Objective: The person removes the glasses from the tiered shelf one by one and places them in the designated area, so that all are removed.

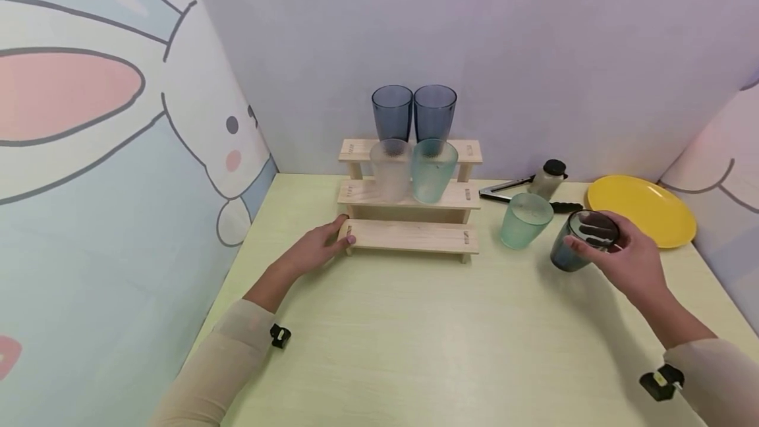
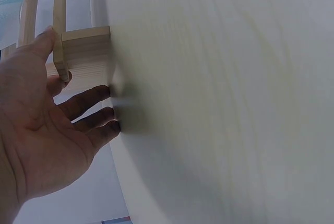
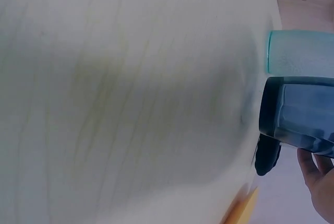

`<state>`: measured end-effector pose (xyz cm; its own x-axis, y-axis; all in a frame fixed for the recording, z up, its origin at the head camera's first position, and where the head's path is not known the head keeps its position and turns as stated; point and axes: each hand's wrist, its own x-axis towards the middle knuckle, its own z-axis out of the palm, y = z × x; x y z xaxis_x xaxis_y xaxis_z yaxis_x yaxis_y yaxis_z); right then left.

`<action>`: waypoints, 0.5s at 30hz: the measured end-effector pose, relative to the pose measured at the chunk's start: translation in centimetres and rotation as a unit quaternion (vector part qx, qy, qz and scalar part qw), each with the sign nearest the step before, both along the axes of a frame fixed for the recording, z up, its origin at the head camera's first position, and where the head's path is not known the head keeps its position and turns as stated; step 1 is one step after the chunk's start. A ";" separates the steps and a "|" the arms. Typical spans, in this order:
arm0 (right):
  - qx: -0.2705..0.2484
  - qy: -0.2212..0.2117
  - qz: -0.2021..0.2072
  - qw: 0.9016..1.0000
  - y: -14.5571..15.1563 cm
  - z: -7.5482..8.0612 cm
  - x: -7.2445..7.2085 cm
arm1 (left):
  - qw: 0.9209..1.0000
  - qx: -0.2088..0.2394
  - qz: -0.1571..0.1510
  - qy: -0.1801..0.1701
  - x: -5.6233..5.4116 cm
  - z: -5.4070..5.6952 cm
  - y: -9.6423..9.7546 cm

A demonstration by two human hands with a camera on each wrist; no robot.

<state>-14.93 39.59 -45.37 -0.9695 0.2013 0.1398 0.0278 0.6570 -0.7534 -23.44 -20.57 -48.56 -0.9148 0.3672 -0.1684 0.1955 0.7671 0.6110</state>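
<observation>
A three-step wooden rack stands against the back wall. My left hand pinches the left end of its lowest board; in the left wrist view the thumb and forefinger of the hand meet the board's end, the other fingers spread beside it. On the right, my right hand grips a dark blue glass, which looks slightly raised off the table in the right wrist view. Left of it stands a green frosted glass. Two blue glasses occupy the top step; a clear frosted glass and another green glass share the middle one.
Behind the right-hand glasses lie black-handled tongs and a small jar with a black lid. A yellow oval plate rests at the far right. Walls border the pale table at back and sides.
</observation>
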 end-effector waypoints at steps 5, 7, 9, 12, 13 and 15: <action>-0.004 -0.024 -0.001 1.000 0.6 -0.2 -1.4 | 1.000 0.002 0.003 -0.002 0.1 0.2 0.0; 0.000 -0.033 -0.002 0.999 0.7 -0.3 -2.1 | 1.000 0.003 0.004 0.000 0.1 0.2 -0.1; 0.003 -0.039 -0.002 0.999 0.7 -0.4 -2.6 | 1.000 0.005 0.007 0.001 0.1 0.2 -0.1; 0.003 -0.049 -0.003 0.999 0.8 -0.6 -3.1 | 1.000 0.004 0.004 -0.001 0.0 0.0 -0.1; 0.003 -0.051 -0.003 0.999 0.9 -0.6 -3.2 | 1.000 0.004 0.002 -0.001 0.0 0.0 -0.1; 0.004 -0.052 -0.001 0.999 0.9 -0.8 -3.5 | 1.000 0.003 -0.001 -0.002 -0.1 0.1 -0.2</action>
<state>-18.42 40.47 -46.12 -0.9783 0.2033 0.0394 0.1077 0.6621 -0.7416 -23.50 -20.73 -48.51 -0.9136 0.3696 -0.1693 0.1946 0.7633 0.6161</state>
